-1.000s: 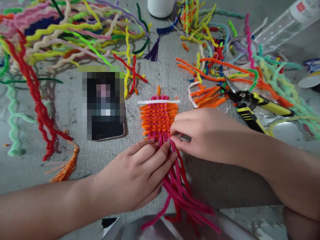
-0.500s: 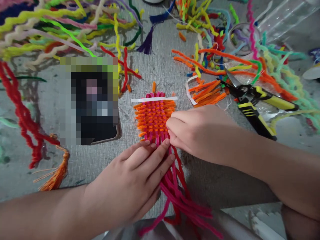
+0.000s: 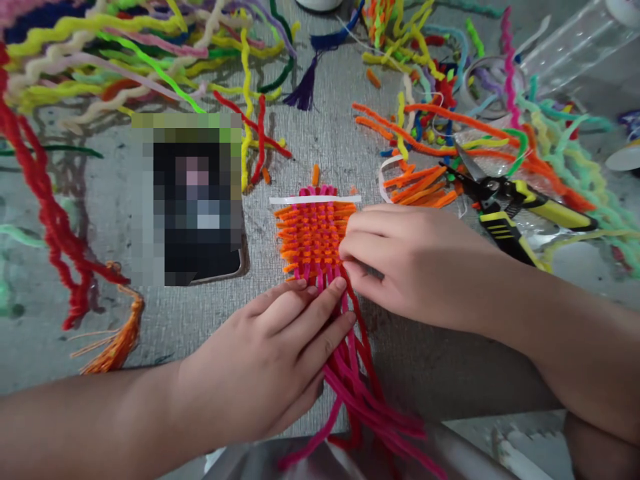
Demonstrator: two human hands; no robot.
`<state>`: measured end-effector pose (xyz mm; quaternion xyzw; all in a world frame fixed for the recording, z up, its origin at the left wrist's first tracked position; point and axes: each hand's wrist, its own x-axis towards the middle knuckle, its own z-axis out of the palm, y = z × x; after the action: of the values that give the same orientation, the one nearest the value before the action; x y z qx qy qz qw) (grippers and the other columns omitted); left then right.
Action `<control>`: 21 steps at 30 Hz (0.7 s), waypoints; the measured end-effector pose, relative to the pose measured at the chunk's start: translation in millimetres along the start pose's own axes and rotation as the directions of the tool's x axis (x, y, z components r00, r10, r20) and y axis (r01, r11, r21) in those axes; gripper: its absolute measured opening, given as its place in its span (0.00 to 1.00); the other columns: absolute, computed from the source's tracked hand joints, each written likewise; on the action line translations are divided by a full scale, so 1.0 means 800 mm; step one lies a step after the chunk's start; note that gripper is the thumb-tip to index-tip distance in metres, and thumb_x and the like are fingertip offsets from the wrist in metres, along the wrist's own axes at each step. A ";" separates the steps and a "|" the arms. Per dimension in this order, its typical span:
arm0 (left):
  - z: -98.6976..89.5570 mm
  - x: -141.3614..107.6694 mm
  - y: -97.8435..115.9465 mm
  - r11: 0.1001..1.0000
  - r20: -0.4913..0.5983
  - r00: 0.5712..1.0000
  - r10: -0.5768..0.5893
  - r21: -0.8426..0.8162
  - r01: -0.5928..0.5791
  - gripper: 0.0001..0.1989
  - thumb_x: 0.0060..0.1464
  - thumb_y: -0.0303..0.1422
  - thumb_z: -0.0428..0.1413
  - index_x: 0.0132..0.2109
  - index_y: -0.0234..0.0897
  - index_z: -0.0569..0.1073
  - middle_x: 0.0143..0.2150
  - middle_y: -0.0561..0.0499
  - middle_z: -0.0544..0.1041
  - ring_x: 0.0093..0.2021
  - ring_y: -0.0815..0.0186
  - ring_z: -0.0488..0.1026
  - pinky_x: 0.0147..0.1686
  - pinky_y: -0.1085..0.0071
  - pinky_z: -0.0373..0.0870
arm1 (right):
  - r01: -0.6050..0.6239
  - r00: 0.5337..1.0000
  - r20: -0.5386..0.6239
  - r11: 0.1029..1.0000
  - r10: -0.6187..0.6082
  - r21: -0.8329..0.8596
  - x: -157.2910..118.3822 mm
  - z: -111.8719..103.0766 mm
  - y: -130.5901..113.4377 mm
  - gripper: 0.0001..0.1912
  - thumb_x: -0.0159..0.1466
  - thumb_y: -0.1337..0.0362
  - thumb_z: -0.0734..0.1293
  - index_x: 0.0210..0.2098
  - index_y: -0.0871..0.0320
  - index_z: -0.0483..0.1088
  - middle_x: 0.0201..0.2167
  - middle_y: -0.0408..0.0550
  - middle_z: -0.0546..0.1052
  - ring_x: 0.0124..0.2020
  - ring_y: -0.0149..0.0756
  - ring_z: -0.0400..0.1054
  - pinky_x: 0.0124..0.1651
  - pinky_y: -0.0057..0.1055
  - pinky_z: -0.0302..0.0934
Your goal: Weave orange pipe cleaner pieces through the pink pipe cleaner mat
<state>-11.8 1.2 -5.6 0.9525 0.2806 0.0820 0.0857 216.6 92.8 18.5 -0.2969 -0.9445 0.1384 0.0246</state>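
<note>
A small woven patch of orange and pink pipe cleaners (image 3: 316, 233) lies flat on the table, a narrow white strip (image 3: 315, 199) across its top. Long magenta pipe cleaner ends (image 3: 370, 400) and red ones trail from its lower side toward me. My left hand (image 3: 270, 360) lies flat with fingers stretched over these strands, just below the weave. At the patch's right edge my right hand (image 3: 400, 257) is closed, thumb and fingertips pinching the weave's side. Whatever single strand may be between those fingertips is hidden.
Yellow-black cutters (image 3: 500, 200) lie at the right, blades beside cut orange pieces (image 3: 425, 183). A phone with a blurred screen (image 3: 205, 257) sits left of the weave. Loose pipe cleaners (image 3: 125, 60) heap at the back left; an orange tassel (image 3: 117, 340) and red braid (image 3: 60, 240) lie at the left.
The whole view has shifted slightly, so things sit a little farther right. My right hand's knuckles have lifted and a gap shows above its thumb. The left hand stays on the strands.
</note>
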 end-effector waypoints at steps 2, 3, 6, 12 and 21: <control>-0.001 0.001 0.000 1.000 0.002 1.000 -0.002 0.003 0.002 0.31 0.66 0.41 0.52 0.70 0.29 0.67 0.71 0.35 0.68 0.54 0.50 0.73 0.58 0.56 0.71 | -0.021 0.999 0.044 1.000 0.022 -0.013 -0.001 -0.002 0.000 0.10 0.68 0.70 0.63 0.29 0.59 0.70 0.29 0.47 0.72 0.31 0.35 0.61 0.34 0.34 0.47; -0.002 0.002 0.000 1.000 0.003 1.000 -0.006 0.002 0.006 0.31 0.65 0.41 0.52 0.70 0.29 0.67 0.71 0.34 0.67 0.54 0.50 0.73 0.57 0.55 0.71 | -0.030 0.997 0.064 0.999 0.032 -0.020 -0.002 -0.003 0.000 0.10 0.67 0.70 0.63 0.29 0.59 0.69 0.28 0.46 0.71 0.30 0.34 0.61 0.34 0.34 0.47; -0.003 0.002 0.000 1.000 0.017 1.000 -0.021 -0.002 0.021 0.32 0.65 0.41 0.52 0.70 0.30 0.66 0.72 0.34 0.65 0.53 0.49 0.72 0.54 0.55 0.73 | -0.037 0.993 0.107 0.999 0.040 -0.030 -0.002 -0.005 -0.001 0.11 0.68 0.70 0.63 0.28 0.58 0.68 0.28 0.45 0.71 0.30 0.34 0.59 0.33 0.34 0.46; -0.002 0.001 0.001 1.000 0.017 1.000 -0.013 -0.002 0.013 0.30 0.65 0.40 0.51 0.70 0.31 0.67 0.72 0.35 0.66 0.53 0.49 0.72 0.54 0.54 0.72 | -0.002 0.991 0.135 1.000 0.003 -0.006 0.000 -0.006 0.003 0.11 0.70 0.69 0.62 0.31 0.58 0.70 0.30 0.46 0.72 0.31 0.35 0.60 0.34 0.34 0.44; -0.001 0.001 0.001 1.000 -0.004 1.000 -0.007 0.015 0.008 0.28 0.66 0.39 0.49 0.68 0.31 0.69 0.70 0.34 0.69 0.51 0.51 0.73 0.52 0.55 0.73 | 0.181 0.968 0.185 0.983 -0.172 -0.032 0.002 -0.008 0.017 0.13 0.71 0.72 0.58 0.30 0.58 0.67 0.27 0.43 0.67 0.26 0.31 0.52 0.33 0.34 0.39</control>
<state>-10.6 1.4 -4.6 0.9518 0.2849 0.0817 0.0785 223.1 105.9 20.7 -0.1985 -0.9685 0.1390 -0.0566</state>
